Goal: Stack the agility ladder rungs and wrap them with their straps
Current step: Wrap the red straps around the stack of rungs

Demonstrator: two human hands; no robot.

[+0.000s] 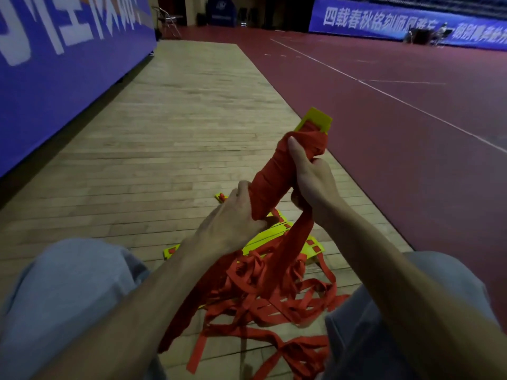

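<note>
Pale wooden floor [175, 127] runs up the middle, its boards stretching off to the far end of the hall. Along its left edge stands a tall blue banner [55, 78] with big white lettering. Just past the banner's far end, a metal folding chair [167, 21] stands open. On the right lies the dark red court surface [411, 138], crossed by a long white line [384, 95]. Far right, another blue banner [384, 17] carries white characters, with a seated person [441, 32] in front of it.
</note>
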